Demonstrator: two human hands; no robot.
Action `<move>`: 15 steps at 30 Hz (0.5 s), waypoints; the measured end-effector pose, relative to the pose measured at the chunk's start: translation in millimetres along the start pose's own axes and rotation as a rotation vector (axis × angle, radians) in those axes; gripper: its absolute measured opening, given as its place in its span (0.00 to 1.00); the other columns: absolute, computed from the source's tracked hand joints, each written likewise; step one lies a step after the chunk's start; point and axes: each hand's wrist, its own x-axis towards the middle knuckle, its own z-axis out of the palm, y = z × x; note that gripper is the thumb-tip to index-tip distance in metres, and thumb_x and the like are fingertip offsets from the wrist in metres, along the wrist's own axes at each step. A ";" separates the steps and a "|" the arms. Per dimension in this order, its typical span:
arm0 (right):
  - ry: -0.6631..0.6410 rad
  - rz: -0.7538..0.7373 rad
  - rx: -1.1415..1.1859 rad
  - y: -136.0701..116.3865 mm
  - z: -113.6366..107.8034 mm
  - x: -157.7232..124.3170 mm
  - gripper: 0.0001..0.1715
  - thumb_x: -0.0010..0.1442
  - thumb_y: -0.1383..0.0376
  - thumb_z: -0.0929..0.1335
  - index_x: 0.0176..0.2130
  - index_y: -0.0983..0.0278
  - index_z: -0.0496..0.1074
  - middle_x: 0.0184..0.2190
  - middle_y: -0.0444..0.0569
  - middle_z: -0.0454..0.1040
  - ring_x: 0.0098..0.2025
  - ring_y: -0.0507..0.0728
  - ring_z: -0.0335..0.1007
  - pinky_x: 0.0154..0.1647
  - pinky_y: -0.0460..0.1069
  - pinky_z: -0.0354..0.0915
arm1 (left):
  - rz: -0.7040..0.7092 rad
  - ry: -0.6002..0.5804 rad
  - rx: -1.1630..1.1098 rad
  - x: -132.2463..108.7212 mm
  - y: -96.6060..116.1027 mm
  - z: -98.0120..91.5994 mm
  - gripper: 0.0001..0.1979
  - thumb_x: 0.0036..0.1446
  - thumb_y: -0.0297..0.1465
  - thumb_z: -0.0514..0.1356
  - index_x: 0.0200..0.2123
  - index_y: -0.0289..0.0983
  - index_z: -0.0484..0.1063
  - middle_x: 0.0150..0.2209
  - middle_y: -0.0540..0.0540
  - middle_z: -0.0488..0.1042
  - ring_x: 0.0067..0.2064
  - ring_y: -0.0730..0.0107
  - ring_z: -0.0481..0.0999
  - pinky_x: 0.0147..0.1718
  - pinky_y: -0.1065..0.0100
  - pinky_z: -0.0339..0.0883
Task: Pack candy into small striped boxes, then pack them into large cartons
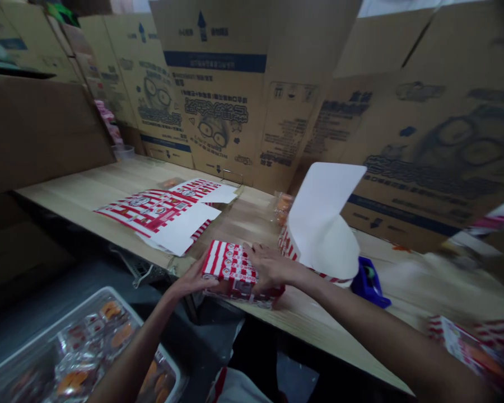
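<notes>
Left hand [191, 281] spread against one end of a red-and-white striped carton [231, 266], right hand [269, 267] flat across its top, fingers apart, pressing as if to keep folded panels down. Carton near the edge of the wooden worktop [109, 179]; flat printed blanks [155, 215] off to the left; an opened white-lined box [321, 224] and a blue tape dispenser [369, 282] close by on the right, within easy reach.

The red-and-white paperboard carton [229, 271] looks smooth and faintly glossy, the tabletop [109, 182] is smooth pale wood, and the shipping boxes [218, 112] are matt corrugated cardboard.
</notes>
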 end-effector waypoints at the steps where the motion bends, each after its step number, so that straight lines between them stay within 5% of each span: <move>1: 0.008 -0.005 -0.004 -0.6 0.0 0.0 0.67 0.35 0.55 0.78 0.65 0.72 0.49 0.56 0.68 0.61 0.55 0.73 0.61 0.52 0.61 0.62 | -0.001 0.040 0.009 -0.8 -0.2 0.7 0.47 0.43 0.43 0.68 0.64 0.41 0.54 0.57 0.40 0.69 0.59 0.46 0.66 0.60 0.49 0.57; 5: 0.140 -0.080 0.023 -2.5 -13.9 -13.5 0.64 0.39 0.52 0.76 0.65 0.71 0.48 0.55 0.66 0.62 0.54 0.71 0.61 0.53 0.63 0.61 | 0.030 0.283 0.130 -7.1 14.2 1.1 0.55 0.34 0.43 0.73 0.65 0.41 0.51 0.60 0.38 0.64 0.64 0.38 0.58 0.62 0.44 0.50; 10: 0.439 -0.207 0.115 0.5 -70.6 -75.2 0.63 0.45 0.53 0.74 0.67 0.67 0.41 0.60 0.62 0.57 0.60 0.70 0.54 0.61 0.64 0.54 | 0.366 0.410 0.207 -19.0 80.6 4.8 0.59 0.36 0.48 0.71 0.67 0.48 0.43 0.66 0.43 0.55 0.66 0.41 0.53 0.64 0.45 0.47; 12: 0.572 -0.179 0.173 14.2 -94.1 -104.1 0.63 0.46 0.53 0.74 0.67 0.64 0.40 0.63 0.60 0.53 0.63 0.70 0.50 0.64 0.64 0.50 | 0.539 0.567 0.145 -15.6 103.2 14.7 0.52 0.45 0.49 0.66 0.67 0.47 0.43 0.66 0.44 0.55 0.66 0.45 0.55 0.65 0.48 0.48; 15: 0.750 -0.065 0.270 51.3 -112.6 -134.3 0.64 0.45 0.51 0.75 0.67 0.62 0.41 0.64 0.56 0.51 0.65 0.70 0.48 0.66 0.64 0.48 | 0.543 0.668 0.293 7.6 113.2 45.7 0.35 0.55 0.42 0.62 0.63 0.44 0.55 0.62 0.42 0.61 0.63 0.50 0.61 0.63 0.50 0.54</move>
